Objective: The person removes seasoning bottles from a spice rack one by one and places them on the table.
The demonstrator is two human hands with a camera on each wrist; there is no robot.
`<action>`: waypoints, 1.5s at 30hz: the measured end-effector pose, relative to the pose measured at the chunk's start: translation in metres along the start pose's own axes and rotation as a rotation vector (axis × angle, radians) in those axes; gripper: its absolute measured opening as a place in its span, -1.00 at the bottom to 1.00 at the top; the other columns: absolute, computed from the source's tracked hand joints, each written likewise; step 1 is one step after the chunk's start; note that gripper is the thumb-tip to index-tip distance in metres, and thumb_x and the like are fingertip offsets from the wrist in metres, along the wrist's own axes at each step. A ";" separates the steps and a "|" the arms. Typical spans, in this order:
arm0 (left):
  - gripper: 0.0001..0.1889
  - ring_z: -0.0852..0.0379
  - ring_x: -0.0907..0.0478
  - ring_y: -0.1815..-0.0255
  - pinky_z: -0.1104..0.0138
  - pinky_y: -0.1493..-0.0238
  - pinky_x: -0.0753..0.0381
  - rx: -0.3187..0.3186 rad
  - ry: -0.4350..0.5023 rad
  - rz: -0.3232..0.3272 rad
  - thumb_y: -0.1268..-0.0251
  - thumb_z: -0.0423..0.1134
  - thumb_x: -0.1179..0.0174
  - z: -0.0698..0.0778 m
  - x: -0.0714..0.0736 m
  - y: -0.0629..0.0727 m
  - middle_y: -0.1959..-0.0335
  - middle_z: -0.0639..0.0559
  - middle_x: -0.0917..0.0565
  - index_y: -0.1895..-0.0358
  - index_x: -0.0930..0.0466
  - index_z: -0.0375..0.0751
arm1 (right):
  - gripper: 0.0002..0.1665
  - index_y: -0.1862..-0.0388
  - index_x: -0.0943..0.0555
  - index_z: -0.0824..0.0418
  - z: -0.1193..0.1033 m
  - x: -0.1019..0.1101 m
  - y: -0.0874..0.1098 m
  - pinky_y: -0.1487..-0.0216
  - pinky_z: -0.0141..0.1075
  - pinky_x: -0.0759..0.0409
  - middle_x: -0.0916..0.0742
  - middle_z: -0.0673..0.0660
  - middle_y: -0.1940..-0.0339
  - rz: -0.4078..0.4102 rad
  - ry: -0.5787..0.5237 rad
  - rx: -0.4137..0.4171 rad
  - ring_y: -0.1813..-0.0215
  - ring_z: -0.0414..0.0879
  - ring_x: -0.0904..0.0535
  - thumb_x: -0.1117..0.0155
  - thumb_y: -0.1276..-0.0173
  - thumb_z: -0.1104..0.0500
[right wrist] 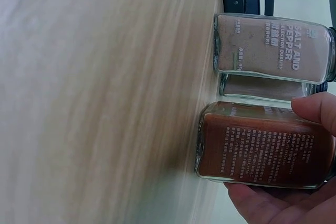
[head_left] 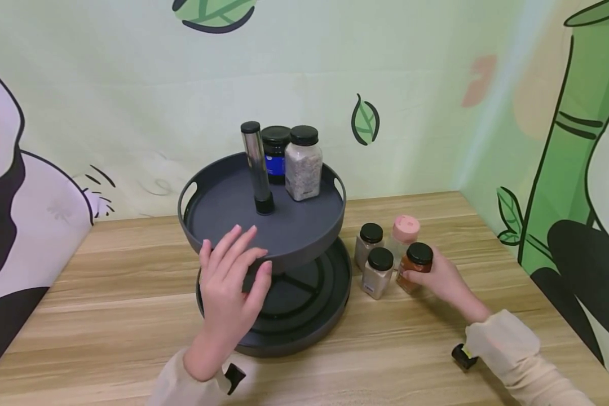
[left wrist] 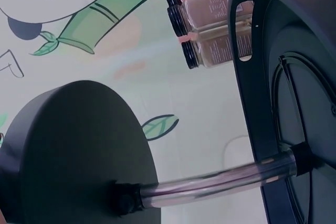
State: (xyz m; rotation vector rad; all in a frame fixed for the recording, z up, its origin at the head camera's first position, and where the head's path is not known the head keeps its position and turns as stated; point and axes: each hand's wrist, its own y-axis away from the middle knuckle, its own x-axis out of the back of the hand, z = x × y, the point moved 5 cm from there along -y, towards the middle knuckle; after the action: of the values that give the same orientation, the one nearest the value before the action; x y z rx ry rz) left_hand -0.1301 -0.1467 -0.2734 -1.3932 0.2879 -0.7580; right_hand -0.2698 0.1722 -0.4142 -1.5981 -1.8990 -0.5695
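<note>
My right hand (head_left: pixel 438 277) grips a spice jar (head_left: pixel 415 267) of reddish-brown powder with a black lid, thumb on one side and fingers on the other in the right wrist view. Close beside it stand a salt and pepper jar (right wrist: pixel 270 45), seen in the head view as a black-lidded jar (head_left: pixel 377 273), another black-lidded jar (head_left: pixel 369 246) and a pink-capped shaker (head_left: pixel 405 234). My left hand (head_left: pixel 233 282), fingers spread and holding nothing, is raised at the front rim of a dark two-tier round tray (head_left: pixel 304 248).
On the upper tier stand a jar of pale grains (head_left: pixel 303 166) and a dark jar with a blue label (head_left: pixel 275 155), behind the tray's metal post (head_left: pixel 256 169). The lower tier (head_left: pixel 304 332) sits on the wooden table (head_left: pixel 132 316). A printed cloth backdrop (head_left: pixel 147 113) rises behind.
</note>
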 end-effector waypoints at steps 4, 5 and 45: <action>-0.69 -0.16 -0.47 -0.02 -0.14 -0.19 -0.06 0.028 0.010 0.010 -0.20 -0.15 -0.02 -0.005 0.003 0.001 0.14 -0.19 -0.64 0.50 -0.59 -0.32 | -0.28 -0.12 -0.26 0.42 0.001 0.000 0.000 -0.01 0.04 -0.38 -0.53 0.43 0.01 -0.002 0.004 -0.003 -0.04 0.24 -0.44 -0.30 -0.05 0.13; -0.68 -0.16 -0.46 -0.02 -0.14 -0.19 -0.06 0.033 0.012 0.012 -0.21 -0.14 -0.01 -0.007 0.004 0.001 0.14 -0.19 -0.63 0.51 -0.59 -0.32 | -0.28 -0.11 -0.26 0.42 0.001 0.000 0.000 -0.01 0.04 -0.38 -0.53 0.43 0.01 -0.002 0.005 -0.003 -0.04 0.24 -0.44 -0.30 -0.05 0.13; -0.72 -0.19 -0.39 -0.13 0.10 -0.23 -0.25 0.220 0.075 0.026 -0.19 -0.29 0.01 -0.046 0.023 -0.002 0.05 -0.25 -0.58 0.60 -0.45 -0.41 | -0.28 -0.10 -0.27 0.43 -0.001 0.002 0.002 0.01 0.05 -0.39 -0.53 0.45 0.03 -0.003 0.016 -0.019 -0.03 0.26 -0.44 -0.29 -0.04 0.11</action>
State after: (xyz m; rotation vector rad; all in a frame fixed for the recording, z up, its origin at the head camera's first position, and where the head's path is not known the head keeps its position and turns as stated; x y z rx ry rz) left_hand -0.1414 -0.1967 -0.2744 -1.1538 0.2720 -0.7972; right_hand -0.2680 0.1733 -0.4123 -1.5982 -1.8905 -0.6013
